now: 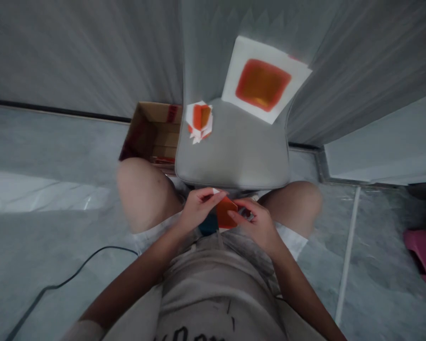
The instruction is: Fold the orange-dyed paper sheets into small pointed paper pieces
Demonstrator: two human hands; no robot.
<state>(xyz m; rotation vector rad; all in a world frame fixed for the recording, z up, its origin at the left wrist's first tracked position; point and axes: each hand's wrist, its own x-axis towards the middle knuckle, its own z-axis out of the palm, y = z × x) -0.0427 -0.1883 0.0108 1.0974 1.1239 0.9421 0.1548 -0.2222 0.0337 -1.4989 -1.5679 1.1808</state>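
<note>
My left hand (pixel 199 210) and my right hand (pixel 250 222) pinch a piece of orange paper (pixel 226 213) between them above my lap. Its white-backed corner shows beyond my left fingers. A dark blue object (pixel 208 226) sits below my left hand, partly hidden. On the grey padded seat (pixel 234 151) in front of me lies a small pile of folded orange-and-white paper (pixel 199 121). A white sheet with an orange square (pixel 261 83) leans from the seat's far edge against the grey backrest (pixel 213 52).
An open cardboard box (pixel 152 132) with red tape stands left of the seat. A black cable (pixel 60 284) runs across the grey floor at left. A white strip (pixel 348 255) and a pink object (pixel 424 258) are on the floor at right.
</note>
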